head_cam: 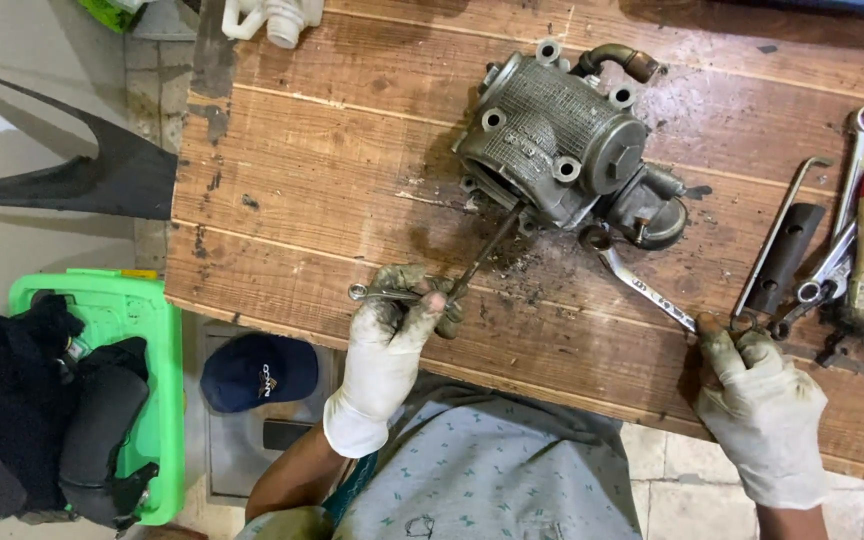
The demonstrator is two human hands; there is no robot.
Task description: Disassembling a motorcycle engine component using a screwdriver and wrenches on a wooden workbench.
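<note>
A grey metal engine part (562, 145) with ribbed casing and bolt holes lies on the worn wooden table (332, 170). My left hand (392, 335), in a dirty white glove, grips a small wrench (384, 293) and a thin screwdriver (487, 255) whose tip points into the engine part's lower opening. My right hand (757, 395), also gloved, holds the end of a ring spanner (642, 285). The spanner's ring end sits at a fitting on the engine part's lower right.
Spanners and a flat metal bar (837, 250) lie at the table's right edge. A white plastic piece (272, 18) sits at the back. On the floor to the left stand a green crate (152, 400) with dark cloth and a navy cap (257, 372).
</note>
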